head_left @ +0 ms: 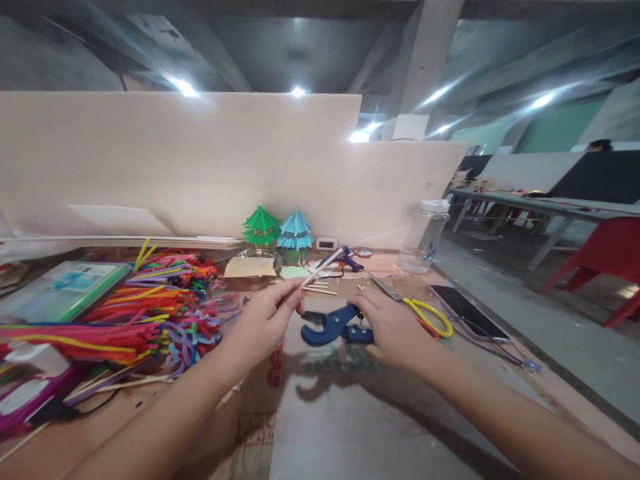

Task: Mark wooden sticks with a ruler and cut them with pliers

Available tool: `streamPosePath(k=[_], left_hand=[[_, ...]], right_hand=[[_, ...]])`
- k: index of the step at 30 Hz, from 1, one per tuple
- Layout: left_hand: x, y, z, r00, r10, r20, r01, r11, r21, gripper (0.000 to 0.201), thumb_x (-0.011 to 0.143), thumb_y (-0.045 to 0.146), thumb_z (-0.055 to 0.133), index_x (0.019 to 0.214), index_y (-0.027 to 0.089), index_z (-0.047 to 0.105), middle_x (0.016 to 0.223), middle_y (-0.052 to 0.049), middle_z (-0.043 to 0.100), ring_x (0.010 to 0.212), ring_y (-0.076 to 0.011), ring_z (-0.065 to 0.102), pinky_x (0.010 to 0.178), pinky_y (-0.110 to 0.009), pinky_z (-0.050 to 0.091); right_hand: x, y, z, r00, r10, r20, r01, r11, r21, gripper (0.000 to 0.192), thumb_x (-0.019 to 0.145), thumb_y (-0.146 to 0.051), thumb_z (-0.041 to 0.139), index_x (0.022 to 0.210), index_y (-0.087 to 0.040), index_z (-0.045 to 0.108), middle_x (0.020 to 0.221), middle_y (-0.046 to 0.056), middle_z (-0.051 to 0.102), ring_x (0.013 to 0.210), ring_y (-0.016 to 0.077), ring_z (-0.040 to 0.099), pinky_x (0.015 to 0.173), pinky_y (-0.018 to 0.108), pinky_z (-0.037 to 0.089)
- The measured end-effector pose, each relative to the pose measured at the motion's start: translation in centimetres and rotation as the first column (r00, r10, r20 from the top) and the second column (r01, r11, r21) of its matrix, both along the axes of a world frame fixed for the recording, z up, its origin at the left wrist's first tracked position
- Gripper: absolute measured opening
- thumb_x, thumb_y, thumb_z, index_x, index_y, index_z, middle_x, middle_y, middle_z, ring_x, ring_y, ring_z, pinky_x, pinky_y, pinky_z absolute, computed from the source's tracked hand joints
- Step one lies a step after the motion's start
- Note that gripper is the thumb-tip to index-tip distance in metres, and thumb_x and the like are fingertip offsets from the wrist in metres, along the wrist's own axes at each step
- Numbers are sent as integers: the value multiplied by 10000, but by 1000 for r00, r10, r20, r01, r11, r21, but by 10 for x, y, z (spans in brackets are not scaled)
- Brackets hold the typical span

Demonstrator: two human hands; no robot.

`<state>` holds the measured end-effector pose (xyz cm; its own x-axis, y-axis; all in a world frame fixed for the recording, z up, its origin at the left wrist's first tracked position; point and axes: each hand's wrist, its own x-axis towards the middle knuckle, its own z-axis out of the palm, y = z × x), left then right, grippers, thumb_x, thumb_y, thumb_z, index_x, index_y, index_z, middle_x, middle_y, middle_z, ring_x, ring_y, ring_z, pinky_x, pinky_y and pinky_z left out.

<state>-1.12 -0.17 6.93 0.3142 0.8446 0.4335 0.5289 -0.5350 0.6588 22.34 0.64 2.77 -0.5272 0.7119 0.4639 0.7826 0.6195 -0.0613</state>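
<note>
My left hand [265, 320] pinches a thin wooden stick [323, 267] that points up and to the right. My right hand [393, 330] grips the handles of a blue cutter [327, 325], whose curved jaw points left, just below the stick. Both hands hover over a cardboard sheet [260, 393] and a grey mat [350, 413] on the table.
A heap of coloured pipe cleaners [140, 307] lies at the left. Yellow-handled scissors [425, 310], a phone [467, 312] and a clear jar [425, 237] sit at the right. Green [261, 228] and blue [296, 233] paper umbrella trees and a glue gun [345, 260] stand behind. Loose sticks [320, 288] lie nearby.
</note>
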Motion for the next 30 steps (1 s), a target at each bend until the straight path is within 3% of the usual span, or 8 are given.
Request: streamPosePath(k=[3, 8, 14, 24, 30], left_hand=[[-4, -1, -3, 997, -45, 62, 44, 999, 9, 338, 946, 327, 352, 1228, 191, 477, 871, -32, 695, 905, -174, 637, 827, -290, 468], [-8, 4, -11, 995, -49, 88, 48, 999, 7, 206, 932, 331, 402, 966, 201, 557, 942, -56, 702, 911, -187, 635, 804, -301, 470], [0, 9, -19, 989, -143, 26, 142, 990, 19, 178, 871, 265, 484, 819, 211, 646, 825, -21, 674, 813, -182, 601, 754, -293, 461], [9, -6, -23, 939, -330, -101, 332, 943, 3, 196, 880, 208, 433, 773, 210, 598, 757, -18, 628, 749, -159, 577, 691, -256, 449], [9, -11, -20, 926, -355, -128, 363, 931, 48, 205, 871, 191, 427, 771, 216, 604, 776, -30, 636, 776, -167, 591, 691, -264, 455]], right_hand=[[3, -1, -5, 992, -103, -69, 104, 995, 13, 409, 653, -120, 581, 1061, -124, 571, 1047, 155, 648, 1003, 305, 597, 855, 422, 478], [1, 2, -23, 966, -132, -220, 161, 980, 117, 370, 705, -170, 560, 1074, -164, 543, 1031, 133, 647, 971, 297, 604, 827, 436, 495], [11, 6, -36, 980, -109, -166, 138, 976, 169, 441, 652, -145, 561, 1091, -178, 536, 1033, 134, 622, 966, 312, 579, 833, 459, 480], [19, -8, -26, 994, 6, -108, 34, 930, 366, 364, 699, -226, 536, 1059, -170, 535, 940, 129, 619, 867, 295, 554, 779, 421, 440], [27, -12, -19, 998, -4, -55, 29, 883, 468, 373, 752, -259, 538, 1119, -190, 523, 989, 121, 628, 926, 298, 558, 844, 441, 426]])
